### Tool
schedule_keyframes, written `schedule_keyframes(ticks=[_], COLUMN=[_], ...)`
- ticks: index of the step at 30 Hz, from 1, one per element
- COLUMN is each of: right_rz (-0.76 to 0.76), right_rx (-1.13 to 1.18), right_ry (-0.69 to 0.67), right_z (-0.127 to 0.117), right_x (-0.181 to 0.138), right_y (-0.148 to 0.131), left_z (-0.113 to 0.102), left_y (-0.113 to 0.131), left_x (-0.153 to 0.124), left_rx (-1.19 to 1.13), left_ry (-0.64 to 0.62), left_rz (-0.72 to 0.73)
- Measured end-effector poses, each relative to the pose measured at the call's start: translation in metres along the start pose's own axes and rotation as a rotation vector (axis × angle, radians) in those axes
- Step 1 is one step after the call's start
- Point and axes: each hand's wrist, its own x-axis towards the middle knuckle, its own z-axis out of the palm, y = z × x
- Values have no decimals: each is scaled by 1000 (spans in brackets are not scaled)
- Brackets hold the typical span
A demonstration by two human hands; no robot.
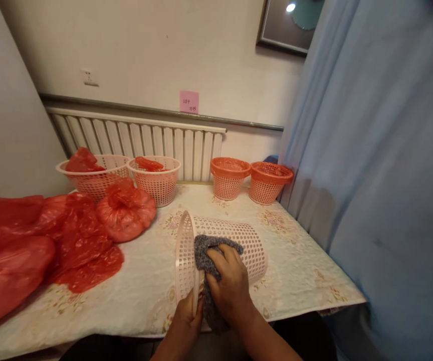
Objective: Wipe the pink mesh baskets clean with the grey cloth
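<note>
A pale pink plastic basket [239, 235] with a perforated wall lies on its side near the front edge of the table, its mouth facing left. My left hand [187, 316] is closed around the basket's rim at the lower side. In my right hand [233, 283] is a dark grey cloth [206, 255], pressed against the outside of the basket just beside the rim. Part of the cloth hangs down below my right hand. The palm side of both hands is hidden.
Two pink baskets [160, 185] holding red plastic stand at the back left, beside a tied red bag [126, 213] and piled red bags [66, 235]. Two baskets lined with red bags [227, 188] stand at the back right. A blue curtain [370, 150] borders the table [145, 291].
</note>
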Motion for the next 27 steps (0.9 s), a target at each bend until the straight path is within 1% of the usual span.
schedule_keyframes(ticks=[3,5,7,9,10,12,14,18,22,24,27], right_rz=[-13,-29,-35,-30,-26,-16,-15,-18,-2,44,149], right_rx=[-10,-17,-26,-30,-29,-20,-10,23,19,-16,-84], right_ry=[-22,-31,-33,-26,-23,-25,-28,-16,-8,12,65], right_z=[-4,-5,-5,-4,-4,-4,-4,-6,-7,-7,-9], right_x=[23,31,33,28,24,15,7,-2,-3,-2,-3], right_y=[3,5,5,3,3,2,2,9,30,50,89], left_z=[2,2,0,-3,-6,-10,-12,-8,-4,-4,-5], left_y=[-8,-10,-5,5,12,26,40,55,60,59,53], left_x=[-5,-7,-6,-1,4,15,27,39,36,33,31], left_rx=[5,-10,-47,-92,-113,-155,-191,-229,-235,-240,-242], left_ry=[-27,-63,-114,-135,-120,-30,42,44,41,35,8], left_rz=[-26,-53,-55,-67,-86,-120,-118,-117,-156,-194,-234])
